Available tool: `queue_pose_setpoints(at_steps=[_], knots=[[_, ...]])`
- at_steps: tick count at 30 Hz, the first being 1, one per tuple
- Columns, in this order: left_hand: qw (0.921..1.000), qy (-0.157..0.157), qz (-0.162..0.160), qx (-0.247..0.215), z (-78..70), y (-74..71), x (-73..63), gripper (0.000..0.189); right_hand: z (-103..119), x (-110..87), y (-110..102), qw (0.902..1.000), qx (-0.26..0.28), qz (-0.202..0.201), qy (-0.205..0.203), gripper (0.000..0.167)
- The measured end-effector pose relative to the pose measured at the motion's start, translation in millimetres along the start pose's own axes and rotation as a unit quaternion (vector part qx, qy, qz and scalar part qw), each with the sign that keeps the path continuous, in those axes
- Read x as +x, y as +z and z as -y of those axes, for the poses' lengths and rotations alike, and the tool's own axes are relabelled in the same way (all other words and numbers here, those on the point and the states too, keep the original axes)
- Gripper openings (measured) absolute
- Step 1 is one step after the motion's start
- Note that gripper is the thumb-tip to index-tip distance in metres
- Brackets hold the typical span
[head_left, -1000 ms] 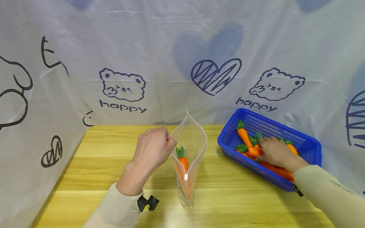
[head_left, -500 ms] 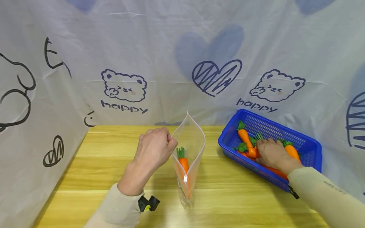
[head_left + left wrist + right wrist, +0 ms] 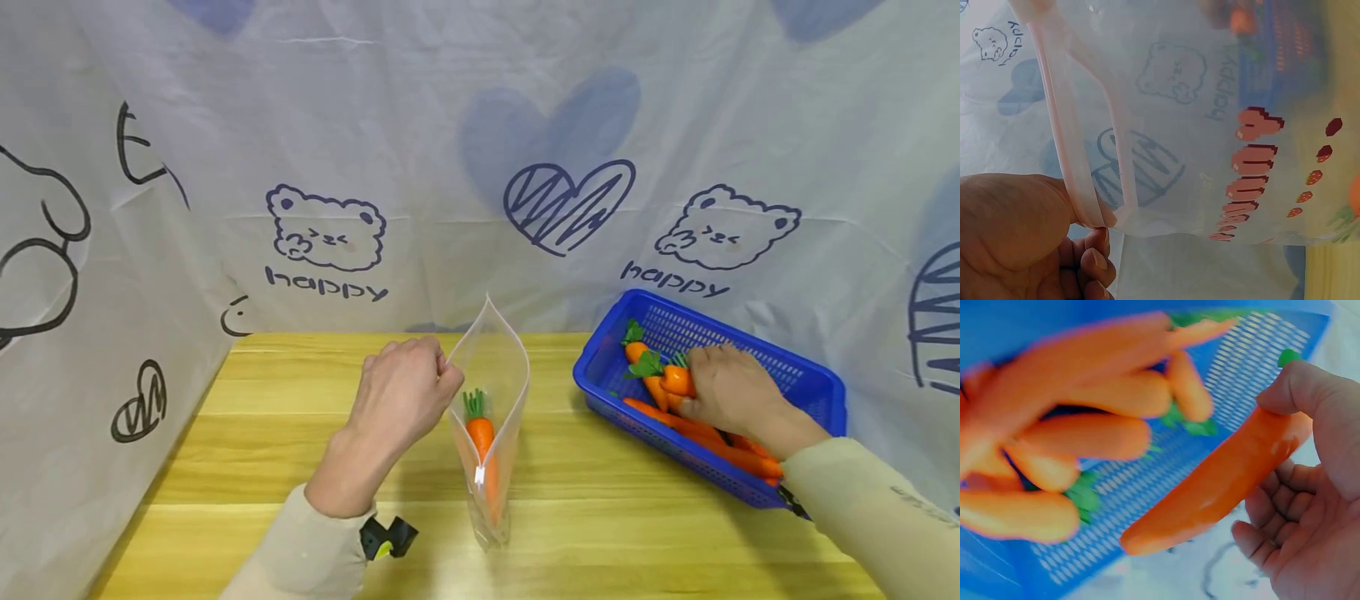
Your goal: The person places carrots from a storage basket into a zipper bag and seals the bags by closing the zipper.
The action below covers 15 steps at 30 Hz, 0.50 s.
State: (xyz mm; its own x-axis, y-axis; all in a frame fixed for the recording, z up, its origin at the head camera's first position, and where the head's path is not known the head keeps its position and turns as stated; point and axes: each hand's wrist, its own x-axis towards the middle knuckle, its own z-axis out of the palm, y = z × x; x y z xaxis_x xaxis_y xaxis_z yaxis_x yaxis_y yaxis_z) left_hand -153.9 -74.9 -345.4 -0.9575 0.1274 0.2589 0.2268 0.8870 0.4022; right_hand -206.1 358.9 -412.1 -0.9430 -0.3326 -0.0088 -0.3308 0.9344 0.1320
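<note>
My left hand (image 3: 401, 392) pinches the left edge of a clear zip bag (image 3: 519, 400) between thumb and fingers. The bag stands upright with its mouth spread, and a carrot (image 3: 481, 435) with green leaves is inside it. In the left wrist view the bag (image 3: 1172, 156) shows red printed letters. Over at the right, my right hand (image 3: 731, 387) is above the blue basket (image 3: 588, 379). The right wrist view has that hand (image 3: 1316, 506) gripping a carrot (image 3: 1204, 487) near its leafy end, thumb on one side and fingers on the other.
More carrots (image 3: 705, 437) lie piled in the basket. It stands slantwise on the wooden table (image 3: 300, 458), near the printed cloth (image 3: 420, 167) hung behind. Another cloth wall (image 3: 60, 467) borders the left side.
My right hand has risen slightly from the pile with a carrot in its grip, uncovering carrots below. The bag's mouth has narrowed a little; my left hand stays nearly still.
</note>
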Motion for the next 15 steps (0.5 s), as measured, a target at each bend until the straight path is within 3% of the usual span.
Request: queue_pose_setpoints(at_steps=[10,15], knots=[[1.0000,0.003,-0.003,-0.002,-3.8,0.1,1.6,0.018,24.2,-1.3,-52.5,0.9995,-0.026,-0.016,0.007,0.059],[0.9999,0.009,-0.004,-0.006,-6.9,2.6,2.2,0.019,41.1,-2.2,-73.5,0.9995,-0.029,-0.015,-0.002,0.048]])
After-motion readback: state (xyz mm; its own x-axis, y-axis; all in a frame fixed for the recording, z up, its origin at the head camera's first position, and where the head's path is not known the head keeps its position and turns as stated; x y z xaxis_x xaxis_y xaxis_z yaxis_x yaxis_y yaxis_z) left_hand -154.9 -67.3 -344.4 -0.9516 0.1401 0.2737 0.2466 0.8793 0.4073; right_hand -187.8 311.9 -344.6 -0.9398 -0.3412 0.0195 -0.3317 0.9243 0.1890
